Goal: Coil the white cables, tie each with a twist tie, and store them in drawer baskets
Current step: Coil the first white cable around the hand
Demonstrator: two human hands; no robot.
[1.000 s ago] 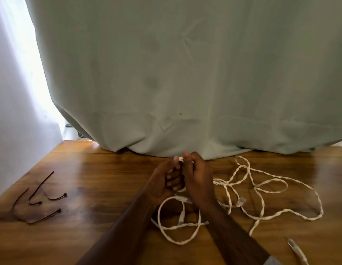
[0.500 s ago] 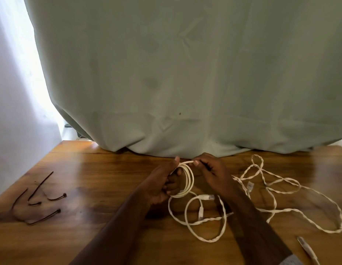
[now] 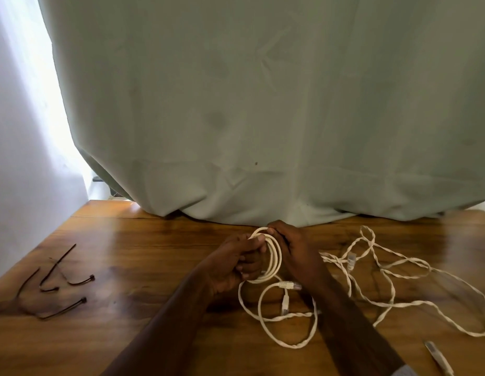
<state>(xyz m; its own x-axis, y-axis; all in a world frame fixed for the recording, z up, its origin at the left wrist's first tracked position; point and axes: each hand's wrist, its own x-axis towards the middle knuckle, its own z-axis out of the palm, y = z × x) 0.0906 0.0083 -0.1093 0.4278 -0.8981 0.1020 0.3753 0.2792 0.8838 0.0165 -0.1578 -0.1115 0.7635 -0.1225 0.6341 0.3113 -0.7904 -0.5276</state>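
White cables are spread over the right half of a glossy wooden table, seen from a head-worn camera looking down. Part of one cable has been wound into a small coil of several loops, which is held upright just above the table, near its far edge. The coil is gripped by the left hand, whose fingers are curled round its left side with the thumb pressed on top. The top of the coil is pinched by the right hand, its fingers bent over the strands.

Below the hands, loose loops of cable lie on the wood, and two clear plug connectors are seen there, one pointing right and one pointing down. More cable, twisted in pairs, trails in wide loops to the right edge of the view. A third connector rests among those strands.

Dark twist ties lie together on the left side of the table, well apart from the cables. A pale green curtain hangs behind the table, its hem resting on the far edge. No writing or brand can be read anywhere.
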